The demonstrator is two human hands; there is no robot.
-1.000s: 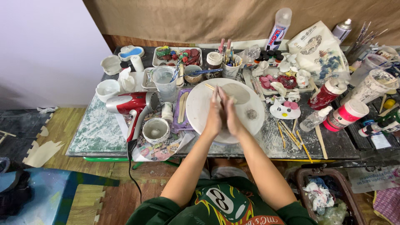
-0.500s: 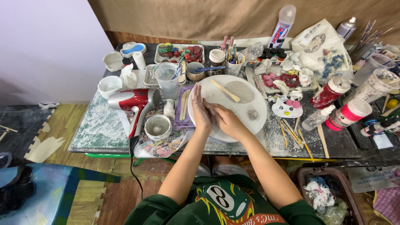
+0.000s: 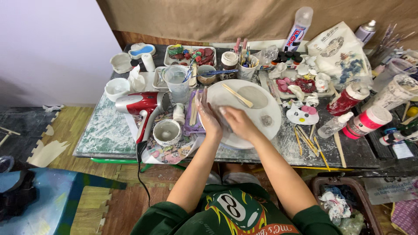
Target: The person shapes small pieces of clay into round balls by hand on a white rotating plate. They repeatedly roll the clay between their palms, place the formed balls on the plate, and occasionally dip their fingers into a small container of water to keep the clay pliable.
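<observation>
Your 2 hands, left hand (image 3: 208, 114) and right hand (image 3: 237, 122), pressed together over the white plate's (image 3: 278, 111) near-left rim; whatever lay between stayed hidden.

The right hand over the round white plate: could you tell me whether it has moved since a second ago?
Yes. The right hand has slid down the round white plate toward the person, away from the wooden stick, against the left hand.
</observation>
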